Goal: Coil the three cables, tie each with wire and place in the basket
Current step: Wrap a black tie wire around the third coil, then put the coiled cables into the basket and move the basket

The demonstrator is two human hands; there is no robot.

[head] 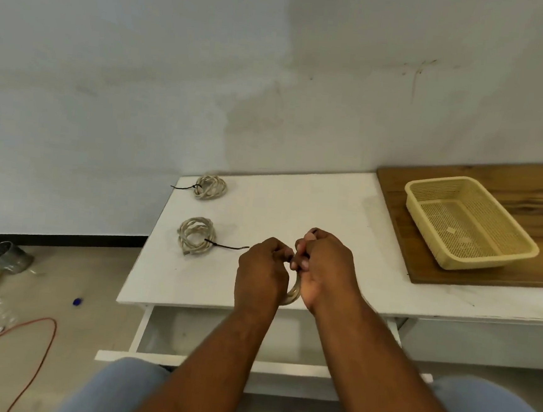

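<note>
Two beige coiled cables lie on the white table, each bound with a black tie: one at the far left corner (210, 187), one nearer (194, 236) with its tie tail pointing right. A third beige coil (292, 293) hangs between my hands above the table's front edge, mostly hidden by them. My right hand (324, 263) grips the top of this coil. My left hand (263, 269) is curled beside it, fingertips pinching something small and dark at the coil's top. The yellow mesh basket (518, 255) stands empty at the right.
The basket rests on a brown wooden board (454, 274) on the table's right part. An open white drawer (187, 330) juts out below the front edge. On the floor at left lie a metal can (8, 256), an orange cord (44, 350) and scraps.
</note>
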